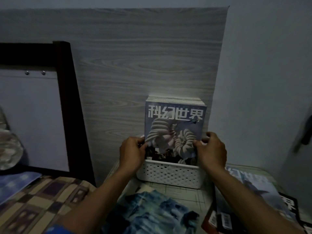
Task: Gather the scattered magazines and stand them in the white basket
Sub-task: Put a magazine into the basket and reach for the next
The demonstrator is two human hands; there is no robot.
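Note:
A stack of magazines (174, 125) stands upright in the white perforated basket (170, 174) against the wood-grain wall panel. The front cover is blue with large white characters and pale spiral shapes. My left hand (132, 153) grips the stack's lower left edge. Its lower right edge is gripped by my right hand (211, 151). More magazines lie flat on the table: a blue-green one (152, 215) in front of the basket and a blue one (253, 191) to the right, partly under my right forearm.
The basket sits on a small pale table (190, 195) near the wall. A bed with a checked cover (33, 205) and a dark frame (70, 102) lies to the left. Dark-edged magazines (290, 205) overlap at the far right.

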